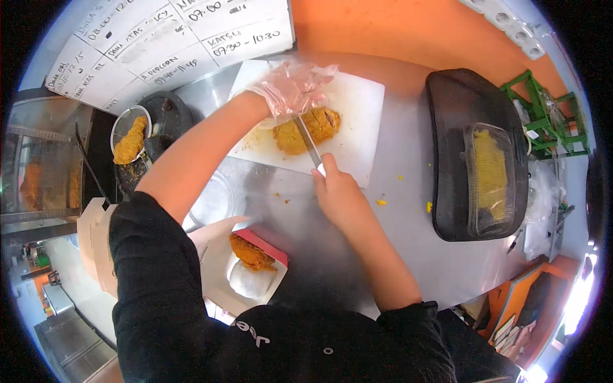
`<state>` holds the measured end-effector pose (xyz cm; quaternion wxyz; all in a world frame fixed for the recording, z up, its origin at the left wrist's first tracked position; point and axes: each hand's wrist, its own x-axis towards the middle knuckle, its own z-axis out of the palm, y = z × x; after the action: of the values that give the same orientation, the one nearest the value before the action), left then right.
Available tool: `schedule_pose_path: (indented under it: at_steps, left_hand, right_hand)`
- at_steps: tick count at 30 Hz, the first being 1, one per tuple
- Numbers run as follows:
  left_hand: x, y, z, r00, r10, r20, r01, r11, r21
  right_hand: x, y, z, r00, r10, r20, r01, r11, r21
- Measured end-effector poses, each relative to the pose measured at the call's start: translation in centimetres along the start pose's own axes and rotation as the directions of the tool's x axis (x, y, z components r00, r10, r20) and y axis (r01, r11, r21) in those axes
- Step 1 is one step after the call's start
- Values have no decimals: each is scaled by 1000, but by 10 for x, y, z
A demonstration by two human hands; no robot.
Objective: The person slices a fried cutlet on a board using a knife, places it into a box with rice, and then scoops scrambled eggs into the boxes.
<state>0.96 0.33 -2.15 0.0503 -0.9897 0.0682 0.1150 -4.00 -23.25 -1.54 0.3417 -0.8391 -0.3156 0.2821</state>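
Observation:
My left hand (290,89), in a clear plastic glove, is curled at the upper edge of a golden breaded cutlet (290,137) on a white cutting board (354,140); what its fingertips grip is unclear. My right hand (335,188) is closed on the white handle of a knife (308,139), whose blade lies across the cutlet, which has cuts in its right part. Nearer me, an open cardboard box (273,287) holds fried chicken (252,252) and a white rounded mound (246,281).
A round strainer with fried chicken (131,140) sits left beside black equipment. A black rounded lid (456,102) bears a clear container of yellow food (488,172) on the right. Behind are green baskets (549,118), a whiteboard (179,38) and an orange wall (383,38). Cardboard boxes (92,242) stand left.

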Motion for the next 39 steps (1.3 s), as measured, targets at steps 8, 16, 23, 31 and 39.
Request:
schedule_pose_path:
  at_steps: [8, 16, 23, 31, 39]
  left_hand:
    - [12, 3, 38, 996, -39, -84, 49, 992, 114]
    - [-6, -9, -9, 988, 30, 149, -43, 995, 88]
    - [-23, 0, 12, 994, -61, 88, 50, 992, 118]
    - [-65, 10, -42, 861, 237, -451, -318, 941, -113]
    - [-38, 47, -54, 945, 250, 210, -305, 907, 290]
  right_hand:
    - [15, 22, 20, 1000, -5, 24, 5, 1000, -30]
    - [3, -6, -4, 998, -20, 56, 26, 994, -110]
    - [15, 8, 34, 995, -102, -3, 101, 987, -128]
    - [-8, 18, -11, 999, -45, -30, 49, 987, 151]
    - [-61, 54, -41, 969, 241, -59, -124, 677, 726]
